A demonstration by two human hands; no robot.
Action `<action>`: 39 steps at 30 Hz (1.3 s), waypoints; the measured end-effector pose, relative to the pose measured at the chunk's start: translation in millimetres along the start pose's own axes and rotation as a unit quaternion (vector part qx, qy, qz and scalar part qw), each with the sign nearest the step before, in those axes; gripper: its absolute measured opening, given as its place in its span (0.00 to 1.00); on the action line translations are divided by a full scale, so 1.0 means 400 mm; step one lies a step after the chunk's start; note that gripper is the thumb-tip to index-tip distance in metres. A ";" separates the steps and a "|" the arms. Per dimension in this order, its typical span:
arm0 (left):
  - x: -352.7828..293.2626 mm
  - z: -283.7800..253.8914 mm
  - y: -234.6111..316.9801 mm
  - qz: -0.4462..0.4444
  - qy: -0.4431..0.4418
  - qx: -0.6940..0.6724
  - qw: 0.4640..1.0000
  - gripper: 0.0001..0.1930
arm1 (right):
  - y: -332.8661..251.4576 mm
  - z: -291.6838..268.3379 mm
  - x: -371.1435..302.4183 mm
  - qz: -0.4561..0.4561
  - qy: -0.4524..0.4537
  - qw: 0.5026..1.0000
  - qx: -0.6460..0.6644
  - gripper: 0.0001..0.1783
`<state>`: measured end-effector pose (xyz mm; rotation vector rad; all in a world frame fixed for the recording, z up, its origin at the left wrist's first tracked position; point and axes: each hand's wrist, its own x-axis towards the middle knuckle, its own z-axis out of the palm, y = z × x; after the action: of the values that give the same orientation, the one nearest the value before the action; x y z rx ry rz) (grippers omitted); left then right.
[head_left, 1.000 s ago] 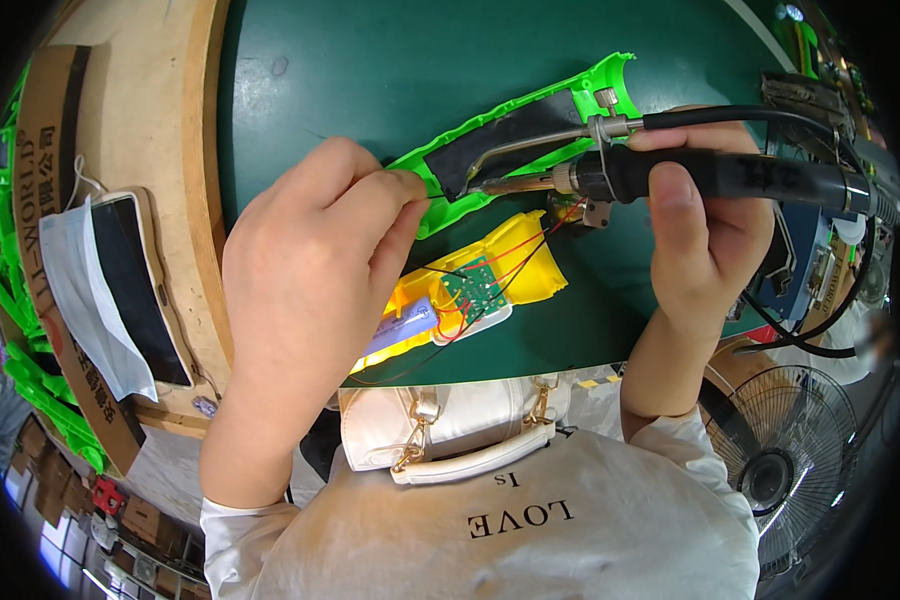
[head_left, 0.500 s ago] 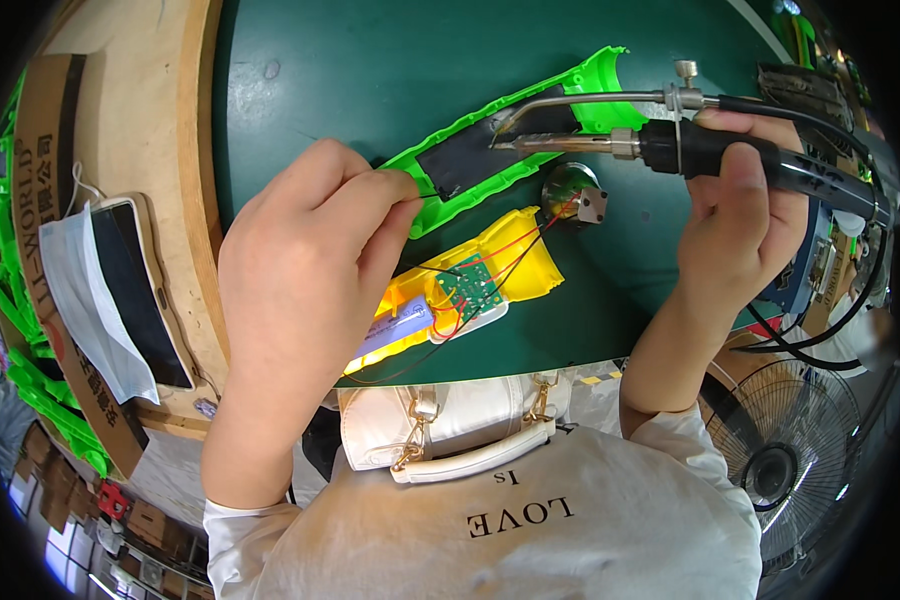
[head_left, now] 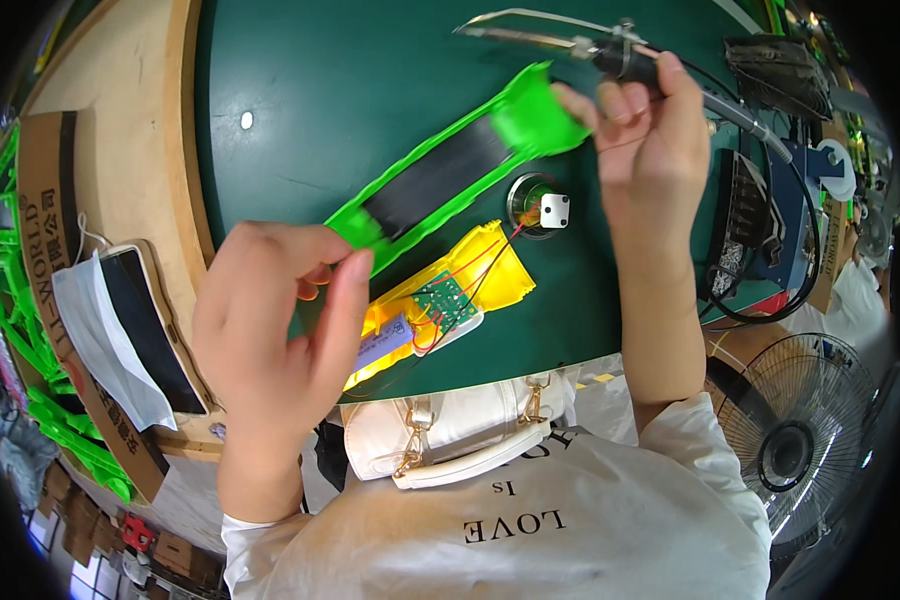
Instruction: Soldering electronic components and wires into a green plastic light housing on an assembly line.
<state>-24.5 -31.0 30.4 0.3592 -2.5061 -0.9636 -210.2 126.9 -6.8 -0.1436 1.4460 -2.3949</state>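
A long green plastic shell [head_left: 523, 112] with a flat black panel [head_left: 435, 180] inside lies slantwise between my hands, its ends smeared by motion. My left hand [head_left: 280, 325] pinches its near left end between thumb and fingers. In my right hand [head_left: 660, 130] is a soldering iron [head_left: 625, 60] with a thin metal feed tube, its tip pointing left above the shell. One finger of that hand touches the shell's right end. Just below lies a yellow plastic shell [head_left: 505, 268] holding a green circuit board [head_left: 442, 298] and a purple battery [head_left: 385, 340]. Red and black wires lead to a round metal-rimmed part [head_left: 522, 190].
On the wooden ledge [head_left: 160, 120] at left lie a phone [head_left: 150, 320] and a white face mask [head_left: 110, 340]. A cardboard box [head_left: 90, 380] with green shells stands beyond. At right are a blue device [head_left: 795, 215], a black cable [head_left: 820, 270] and a fan [head_left: 790, 455].
The soldering iron has lifted off the black panel and moved up and left. My right hand has come to the green shell's right end. The shell has shifted left and tilted more steeply.
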 end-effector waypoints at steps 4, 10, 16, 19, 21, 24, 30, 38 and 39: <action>-0.008 0.009 0.002 0.031 -0.019 0.005 0.999 0.09 | 0.012 0.042 -0.043 0.083 -0.017 0.996 0.030 0.12; -0.005 0.024 0.029 0.104 -0.064 0.098 0.988 0.11 | -0.023 0.028 -0.033 0.034 0.036 0.999 0.009 0.14; -0.011 -0.017 0.078 0.115 0.024 0.201 0.973 0.07 | -0.033 0.008 -0.030 0.002 0.030 0.999 -0.017 0.13; -0.103 -0.109 0.106 0.220 0.337 0.206 0.892 0.04 | -0.050 0.026 -0.024 -0.011 0.015 1.000 -0.020 0.12; -0.158 -0.136 0.099 0.265 0.481 0.189 0.814 0.06 | -0.057 0.028 -0.025 -0.027 0.013 0.999 -0.032 0.12; -0.246 -0.138 0.064 0.164 0.152 0.284 0.932 0.19 | -0.059 0.028 -0.019 -0.037 0.006 0.999 -0.033 0.12; -0.108 0.002 0.078 -0.224 0.070 -0.120 0.965 0.11 | -0.051 0.007 -0.026 -0.074 -0.017 0.996 -0.046 0.12; -0.156 -0.017 0.047 -0.270 0.086 -0.005 0.959 0.04 | -0.063 0.031 -0.062 -0.089 -0.126 0.985 -0.076 0.12; -0.162 -0.018 0.041 -0.284 0.085 0.012 0.955 0.04 | -0.072 0.049 -0.072 -0.064 -0.105 0.989 -0.079 0.11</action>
<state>34.3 1.7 27.1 1.1637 -2.2929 -1.0476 -184.8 132.5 30.2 -0.5250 1.5654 -2.2791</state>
